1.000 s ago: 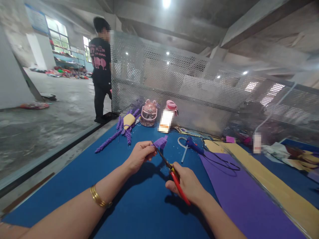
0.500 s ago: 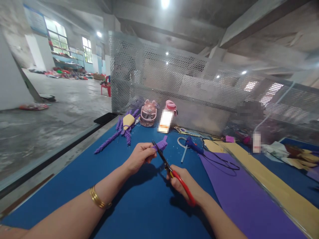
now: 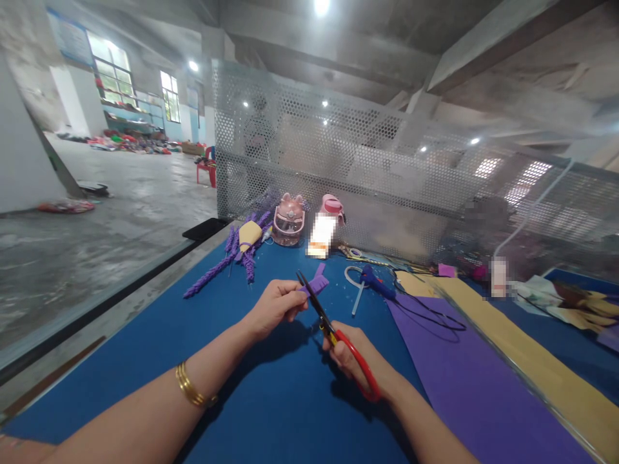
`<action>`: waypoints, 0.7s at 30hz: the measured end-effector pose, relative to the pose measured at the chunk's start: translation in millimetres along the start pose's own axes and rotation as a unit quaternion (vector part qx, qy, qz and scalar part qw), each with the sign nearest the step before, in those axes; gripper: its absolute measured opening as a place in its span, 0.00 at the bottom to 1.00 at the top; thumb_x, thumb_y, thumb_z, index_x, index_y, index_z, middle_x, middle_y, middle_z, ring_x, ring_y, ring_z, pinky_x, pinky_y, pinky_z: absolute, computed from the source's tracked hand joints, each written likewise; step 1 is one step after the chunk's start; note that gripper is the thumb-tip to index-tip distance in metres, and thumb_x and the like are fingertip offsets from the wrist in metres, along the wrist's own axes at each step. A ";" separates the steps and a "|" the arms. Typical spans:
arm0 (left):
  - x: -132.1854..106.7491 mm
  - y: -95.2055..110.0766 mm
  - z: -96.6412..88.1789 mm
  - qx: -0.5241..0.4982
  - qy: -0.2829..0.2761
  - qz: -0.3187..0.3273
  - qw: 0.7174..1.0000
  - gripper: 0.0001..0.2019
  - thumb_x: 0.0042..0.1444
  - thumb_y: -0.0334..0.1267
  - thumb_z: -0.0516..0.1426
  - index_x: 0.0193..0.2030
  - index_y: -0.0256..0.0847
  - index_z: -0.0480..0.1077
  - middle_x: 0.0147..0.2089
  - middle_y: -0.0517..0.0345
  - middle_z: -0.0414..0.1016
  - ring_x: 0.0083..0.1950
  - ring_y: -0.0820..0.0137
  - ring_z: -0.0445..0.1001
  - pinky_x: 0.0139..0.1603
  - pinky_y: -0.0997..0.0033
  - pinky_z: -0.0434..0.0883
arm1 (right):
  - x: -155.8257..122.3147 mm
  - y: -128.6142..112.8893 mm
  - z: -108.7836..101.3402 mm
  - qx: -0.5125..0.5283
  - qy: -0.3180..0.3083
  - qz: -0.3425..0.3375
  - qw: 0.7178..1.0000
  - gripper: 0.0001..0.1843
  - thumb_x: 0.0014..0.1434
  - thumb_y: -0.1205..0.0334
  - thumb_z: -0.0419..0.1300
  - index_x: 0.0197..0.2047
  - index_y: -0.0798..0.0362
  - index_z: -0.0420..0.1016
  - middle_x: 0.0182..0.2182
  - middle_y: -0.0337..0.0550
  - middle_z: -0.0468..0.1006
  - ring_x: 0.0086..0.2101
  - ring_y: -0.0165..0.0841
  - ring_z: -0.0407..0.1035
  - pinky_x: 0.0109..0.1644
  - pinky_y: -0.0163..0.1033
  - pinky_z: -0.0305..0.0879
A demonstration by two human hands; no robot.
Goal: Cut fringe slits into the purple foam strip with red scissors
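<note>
Between the thumb and fingers of my left hand is a strip of purple foam or paper, its far end cut into tabs. My right hand grips red-handled scissors. Their dark blades cross the strip close to my left fingertips. Both hands are above the blue table. Beyond them lies a blue glue gun with a clear glue stick beside it.
Purple braided stems with a yellow piece lie at the back left. A pink helmet-shaped container and a pink-lidded bottle stand before a perforated metal screen. Purple sheet and yellow sheet cover the right side.
The purple strip and my left hand have shifted slightly to the right, and more of the strip shows past the blades. A figure now shows behind the screen.
</note>
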State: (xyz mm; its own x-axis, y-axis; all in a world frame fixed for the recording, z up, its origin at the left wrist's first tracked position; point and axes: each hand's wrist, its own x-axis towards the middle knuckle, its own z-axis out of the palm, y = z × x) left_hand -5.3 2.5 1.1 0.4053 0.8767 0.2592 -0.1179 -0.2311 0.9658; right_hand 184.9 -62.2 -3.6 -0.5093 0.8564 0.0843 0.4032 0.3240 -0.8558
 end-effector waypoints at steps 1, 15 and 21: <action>-0.1 -0.1 0.2 -0.001 -0.001 -0.002 1.000 0.11 0.49 0.38 0.53 0.19 0.36 0.68 0.11 0.66 0.58 0.15 0.79 0.54 0.20 0.75 0.49 | 0.0 2.0 0.7 0.009 0.003 0.001 1.000 0.35 0.49 0.28 0.42 0.33 0.54 0.62 0.18 0.31 0.55 0.18 0.23 0.48 0.19 0.30 0.46; -0.2 0.6 1.9 -0.015 -0.010 -0.008 1.000 0.12 0.49 0.38 0.53 0.19 0.36 0.68 0.11 0.67 0.58 0.14 0.79 0.53 0.20 0.76 0.49 | -0.9 5.4 7.2 0.143 0.017 0.040 0.989 0.34 0.47 0.27 0.46 0.31 0.54 0.61 0.16 0.28 0.52 0.14 0.20 0.44 0.15 0.28 0.42; 0.8 -1.6 1.7 -0.016 -0.010 -0.007 1.000 0.12 0.50 0.38 0.52 0.19 0.36 0.67 0.11 0.67 0.58 0.14 0.80 0.52 0.19 0.76 0.48 | -1.1 6.6 5.9 0.089 0.029 0.030 0.995 0.32 0.48 0.29 0.46 0.30 0.53 0.62 0.15 0.28 0.51 0.15 0.21 0.44 0.15 0.28 0.42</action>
State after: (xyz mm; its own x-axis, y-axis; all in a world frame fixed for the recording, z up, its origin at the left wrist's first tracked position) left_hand -3.3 2.8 -0.3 0.4246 0.8711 0.2469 -0.1417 -0.2054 0.9684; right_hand 183.6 -63.4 -12.3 -0.4417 0.8954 0.0552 0.2883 0.1999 -0.9364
